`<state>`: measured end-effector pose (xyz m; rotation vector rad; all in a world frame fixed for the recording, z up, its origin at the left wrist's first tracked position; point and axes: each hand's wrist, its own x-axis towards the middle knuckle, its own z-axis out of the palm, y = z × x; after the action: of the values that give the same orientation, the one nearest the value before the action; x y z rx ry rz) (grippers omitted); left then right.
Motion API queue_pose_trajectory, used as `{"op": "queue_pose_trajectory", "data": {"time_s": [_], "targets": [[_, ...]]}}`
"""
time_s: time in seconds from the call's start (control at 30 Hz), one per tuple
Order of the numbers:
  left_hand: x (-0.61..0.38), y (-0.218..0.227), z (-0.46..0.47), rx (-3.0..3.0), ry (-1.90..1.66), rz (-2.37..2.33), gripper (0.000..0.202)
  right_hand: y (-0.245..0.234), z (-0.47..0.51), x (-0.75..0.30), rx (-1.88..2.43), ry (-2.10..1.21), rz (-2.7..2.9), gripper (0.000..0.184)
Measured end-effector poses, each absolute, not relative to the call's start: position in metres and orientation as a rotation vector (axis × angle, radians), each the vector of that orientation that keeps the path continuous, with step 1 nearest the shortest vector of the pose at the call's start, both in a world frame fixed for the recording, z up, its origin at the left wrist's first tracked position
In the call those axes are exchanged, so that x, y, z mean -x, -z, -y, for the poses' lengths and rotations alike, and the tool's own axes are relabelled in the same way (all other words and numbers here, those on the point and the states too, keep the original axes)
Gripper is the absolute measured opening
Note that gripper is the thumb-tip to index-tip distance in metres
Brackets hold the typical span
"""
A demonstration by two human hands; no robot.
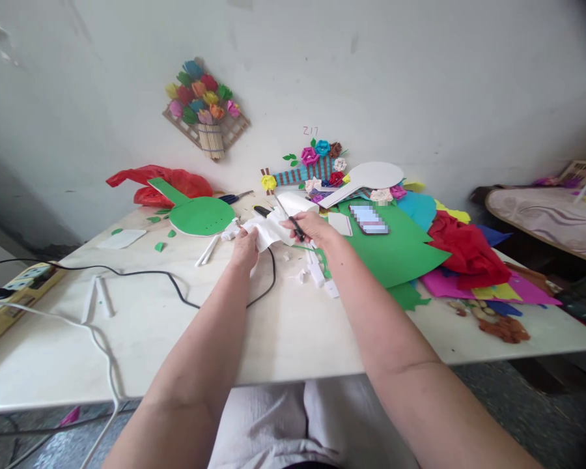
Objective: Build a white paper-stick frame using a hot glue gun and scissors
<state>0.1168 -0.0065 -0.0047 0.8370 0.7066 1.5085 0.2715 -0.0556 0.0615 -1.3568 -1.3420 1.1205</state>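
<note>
White paper [269, 233], thin and crumpled, is pinched in my left hand [247, 247] above the middle of the table. My right hand [312, 228] is closed on a pair of scissors [297, 228] with black handles. Their blades point up and to the left, beside the paper; whether they touch it I cannot tell. A white roll [297, 202] lies just behind. Small white scraps [300, 277] and white blocks [316, 273] lie near my right wrist. Left of my left hand are white sticks [208, 251] and a green paddle-shaped piece [202, 216].
Green sheets [400, 251] carry a phone [368, 219] on the right, beside red crepe paper [463, 251]. A white paddle shape [376, 176] lies behind. A black cable [176, 286] crosses the table from a power strip [22, 286]. Paper flowers [308, 156] stand against the wall.
</note>
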Motion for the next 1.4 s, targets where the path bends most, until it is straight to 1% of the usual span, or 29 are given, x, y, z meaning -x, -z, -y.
{"op": "queue_pose_trajectory", "data": {"time_s": [0.13, 0.3, 0.4, 0.53, 0.7, 0.77, 0.83, 1.1, 1.2, 1.4], "targets": [[-0.117, 0.007, 0.007, -0.895, -1.468, -0.658, 0.022, -0.041, 0.046, -0.254, 1.395, -1.055, 1.371, 0.028], [-0.118, 0.009, 0.009, -0.903, -1.429, -0.622, 0.037, -0.022, 0.036, -0.253, 1.556, -0.891, 1.404, 0.039], [-0.119, 0.009, 0.010, -0.890, -1.429, -0.584, 0.040, -0.012, 0.029, -0.256, 1.573, -0.857, 1.394, 0.043], [-0.122, 0.007, 0.012, -0.844, -1.353, -0.593, 0.035, 0.001, 0.019, -0.258, 1.583, -0.792, 1.406, 0.044], [-0.126, 0.004, 0.015, -0.712, -1.298, -0.796, 0.022, 0.011, 0.008, -0.260, 1.624, -0.608, 1.437, 0.040], [-0.127, 0.004, 0.015, -0.685, -1.304, -0.873, 0.019, 0.013, 0.005, -0.262, 1.646, -0.531, 1.451, 0.038], [-0.127, 0.005, 0.014, -0.690, -1.319, -0.906, 0.017, 0.014, 0.004, -0.262, 1.659, -0.521, 1.457, 0.038], [-0.121, 0.011, 0.007, -0.837, -1.377, -0.746, 0.013, 0.010, 0.009, -0.263, 1.687, -0.631, 1.401, 0.040], [-0.123, 0.010, 0.011, -0.910, -1.343, -0.682, 0.013, 0.007, 0.012, -0.264, 1.720, -0.586, 1.392, 0.038], [-0.130, 0.008, 0.016, -0.962, -1.323, -0.650, 0.019, 0.000, 0.018, -0.264, 1.781, -0.484, 1.398, 0.036]]}}
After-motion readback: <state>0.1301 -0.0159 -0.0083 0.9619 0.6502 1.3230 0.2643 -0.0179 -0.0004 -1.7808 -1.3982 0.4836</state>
